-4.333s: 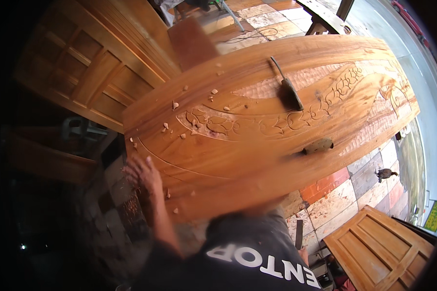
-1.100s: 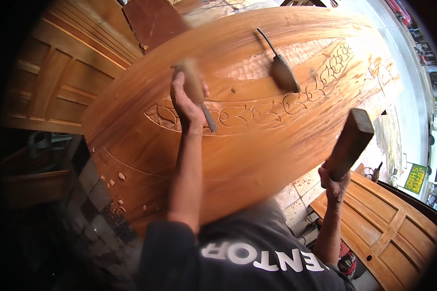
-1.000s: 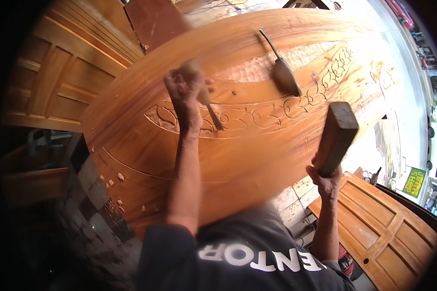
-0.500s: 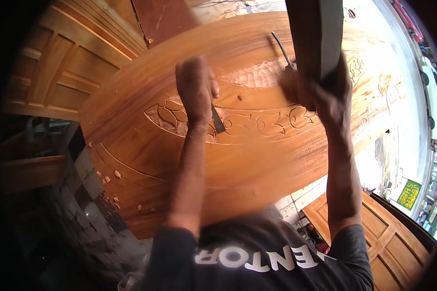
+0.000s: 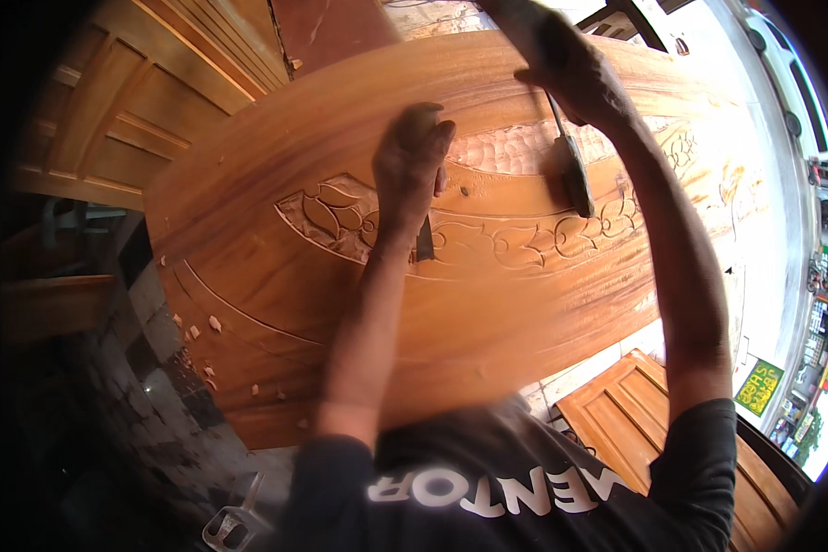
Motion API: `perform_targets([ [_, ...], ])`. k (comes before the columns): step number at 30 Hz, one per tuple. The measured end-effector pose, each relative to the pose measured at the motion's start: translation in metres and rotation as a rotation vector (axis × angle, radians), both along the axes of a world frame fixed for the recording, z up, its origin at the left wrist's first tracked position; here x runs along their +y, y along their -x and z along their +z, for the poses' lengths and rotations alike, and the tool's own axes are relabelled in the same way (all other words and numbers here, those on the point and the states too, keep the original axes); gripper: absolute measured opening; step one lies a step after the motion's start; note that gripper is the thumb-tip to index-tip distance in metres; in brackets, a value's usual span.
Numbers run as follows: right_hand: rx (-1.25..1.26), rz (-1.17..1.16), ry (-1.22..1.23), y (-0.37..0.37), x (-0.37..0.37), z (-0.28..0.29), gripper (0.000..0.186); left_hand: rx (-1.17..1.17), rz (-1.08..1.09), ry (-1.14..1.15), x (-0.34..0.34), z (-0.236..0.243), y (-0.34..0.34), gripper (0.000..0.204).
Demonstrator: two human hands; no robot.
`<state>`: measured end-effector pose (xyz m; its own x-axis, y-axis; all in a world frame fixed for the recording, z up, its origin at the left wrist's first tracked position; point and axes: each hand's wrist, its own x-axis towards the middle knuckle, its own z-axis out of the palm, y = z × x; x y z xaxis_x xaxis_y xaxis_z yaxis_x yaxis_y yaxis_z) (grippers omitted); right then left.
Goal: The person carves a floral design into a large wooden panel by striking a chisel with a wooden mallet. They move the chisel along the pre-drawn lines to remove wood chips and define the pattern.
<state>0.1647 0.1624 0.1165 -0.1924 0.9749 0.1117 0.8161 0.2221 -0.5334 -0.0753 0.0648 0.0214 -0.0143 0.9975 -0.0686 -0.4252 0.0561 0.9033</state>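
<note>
Before me lies a large brown wooden panel (image 5: 515,322) with carved leaves (image 5: 336,216) and scrolls. My left hand (image 5: 407,179) is closed round the handle of a chisel (image 5: 425,241), held upright. Its flat blade points down at the right end of the deeper leaf carving; whether the edge touches wood is hidden. My right hand (image 5: 587,85), farther away and to the right, grips a dark block-like mallet (image 5: 524,28), raised and blurred. Below that hand, a second carving tool (image 5: 575,175) with a dark handle and thin metal shaft rests on the panel, beside a rough-gouged recess (image 5: 492,150).
Pale wood chips (image 5: 213,324) lie near the panel's left edge. Panelled doors (image 5: 101,101) stand at the far left, and another panelled door (image 5: 616,400) is at the lower right. A bright street with a white vehicle (image 5: 796,87) shows at the right.
My right hand has swung the mallet away and leftward, uncovering more of the resting carving tool. My left hand and its chisel have shifted slightly right. The view has moved a little.
</note>
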Motion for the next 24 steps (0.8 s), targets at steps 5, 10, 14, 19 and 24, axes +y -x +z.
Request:
perform_targets([
  [5,-0.112,0.504,0.154,0.023,-0.027,-0.001,0.083,0.025,0.017,0.013,0.002,-0.007,0.007,0.037],
  [10,0.039,0.155,-0.097,-0.001,0.001,-0.019,0.076,0.029,-0.015,0.029,0.001,-0.009,0.005,0.038],
  [14,0.102,0.195,0.023,0.02,-0.019,-0.023,0.08,0.065,0.003,0.038,0.001,-0.009,0.001,0.027],
  [19,-0.21,0.317,0.038,0.01,-0.024,0.001,0.082,0.047,0.015,0.036,-0.01,-0.004,0.005,0.025],
  [24,-0.09,0.254,0.015,0.014,-0.037,-0.013,0.087,0.025,-0.041,0.023,-0.015,0.005,0.001,0.025],
])
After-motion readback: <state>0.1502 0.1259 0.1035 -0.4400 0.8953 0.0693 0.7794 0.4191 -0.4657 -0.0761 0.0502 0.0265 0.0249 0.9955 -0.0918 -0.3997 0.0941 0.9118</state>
